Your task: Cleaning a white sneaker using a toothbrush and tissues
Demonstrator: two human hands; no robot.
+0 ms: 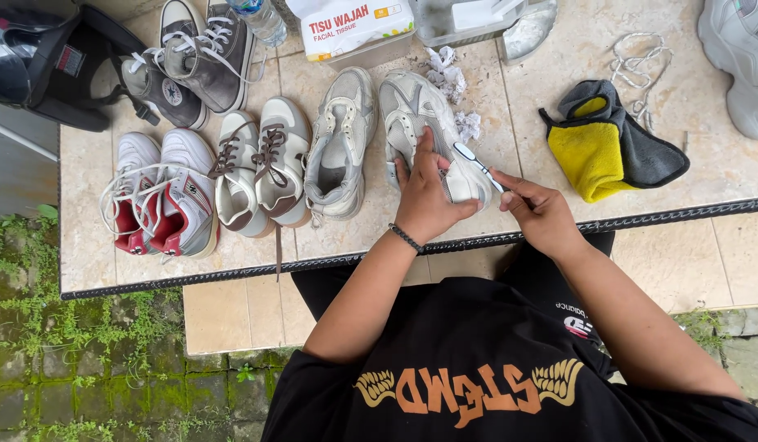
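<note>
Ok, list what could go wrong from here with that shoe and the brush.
1. The left hand pins the pale grey sneaker close to the table edge; a hard scrub could push it off.
2. The toothbrush in the right hand works right beside the left fingers, so bristles may flick dirt onto them.
3. The matching sneaker lies alongside and could catch splatter, as could the crumpled tissues.

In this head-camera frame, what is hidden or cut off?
- Heel of the grey shoe: covered by the left hand.
- Toothbrush handle end: inside the right hand.
- Water bottle and clear container: cut by top edge.
- Pale sneaker: cut by right edge.
</note>
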